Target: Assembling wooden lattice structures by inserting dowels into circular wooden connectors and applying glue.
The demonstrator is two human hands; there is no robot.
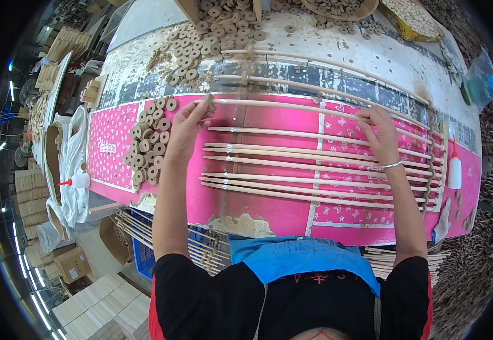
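My left hand (187,126) is closed, pinching a small brown wooden ring (209,101) at the left tip of a long thin wooden rod (280,105). Whether the rod's tip is inside the ring is too small to tell. Farther right, my right hand (379,131) closes its thumb and fingers on the same rod. Several similar rods (292,165) lie side by side below it on the pink table cover (198,195). Two more lie beyond it. Close by my left forearm is a heap of loose rings (149,141), some flat, some on edge.
Another big heap of rings (218,34) covers the far side. White bottles with red nozzles stand at the right (454,170) and lie at the left edge (77,181). A dark notched strip (429,164) runs beneath the rods' right ends. Rods (201,249) also lie over a blue crate below.
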